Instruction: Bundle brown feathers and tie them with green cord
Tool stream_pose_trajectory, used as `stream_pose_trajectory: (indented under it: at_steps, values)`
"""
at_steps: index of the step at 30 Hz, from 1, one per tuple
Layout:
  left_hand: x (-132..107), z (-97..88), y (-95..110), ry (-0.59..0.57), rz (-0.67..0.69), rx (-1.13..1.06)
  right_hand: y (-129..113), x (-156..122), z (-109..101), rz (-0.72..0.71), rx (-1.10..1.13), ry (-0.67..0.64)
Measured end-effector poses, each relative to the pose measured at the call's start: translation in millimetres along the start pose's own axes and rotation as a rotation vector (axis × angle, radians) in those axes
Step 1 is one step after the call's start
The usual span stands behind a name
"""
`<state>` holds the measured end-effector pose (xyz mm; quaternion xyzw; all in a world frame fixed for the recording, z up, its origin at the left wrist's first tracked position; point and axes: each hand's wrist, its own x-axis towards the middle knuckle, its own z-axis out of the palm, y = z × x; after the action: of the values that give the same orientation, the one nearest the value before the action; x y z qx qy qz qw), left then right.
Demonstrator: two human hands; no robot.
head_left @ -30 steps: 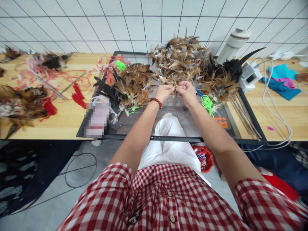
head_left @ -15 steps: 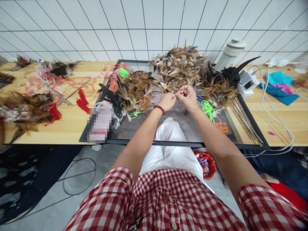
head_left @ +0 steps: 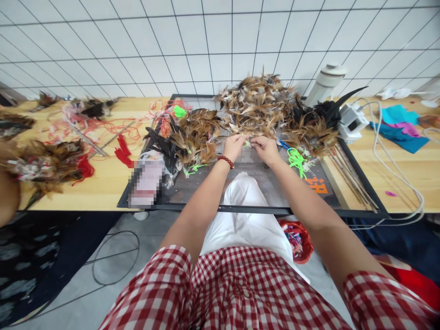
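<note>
Both my hands are over the dark framed board, in front of a large heap of brown feathers. My left hand, with a red bead bracelet at the wrist, is closed in a pinch. A short bit of bright green cord shows at its fingertips. My right hand is pinched just to the right, a small gap apart; what sits in its fingers is too small to make out. Nearest on the right lie a blue-handled tool and a bundle of green cord.
Brown feather bunches lie left and right of the hands. A blurred-out flat object rests at the board's left edge. Thin sticks, a white charger and a pale flask stand or lie right. Part of another person shows far left.
My hands have moved slightly apart, and the green cord now shows between them. The whole view has shifted a little, with the table lower in the picture.
</note>
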<state>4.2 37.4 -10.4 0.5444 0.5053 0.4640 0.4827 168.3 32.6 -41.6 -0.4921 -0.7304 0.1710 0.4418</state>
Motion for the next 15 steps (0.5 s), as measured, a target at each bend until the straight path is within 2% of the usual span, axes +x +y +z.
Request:
stream_pose_trajectory:
  at_steps: [3, 6, 11, 15]
  values:
    - [-1.3, -2.5, 2.4, -0.046, -0.011, -0.059, -3.7, -0.6, -0.9, -0.064, 0.039, 0.018]
    - [-3.7, -6.8, 7.8, -0.064, -0.079, -0.147, -5.3, -1.8, -1.6, -0.117, 0.049, 0.035]
    - [-8.4, -12.0, 15.9, -0.08, -0.167, -0.251, -1.4, -3.0, 1.9, -0.215, -0.043, 0.034]
    - [-9.4, -11.8, 17.5, -0.16, -0.231, -0.252, 1.1, -4.2, 2.4, -0.182, -0.159, 0.036]
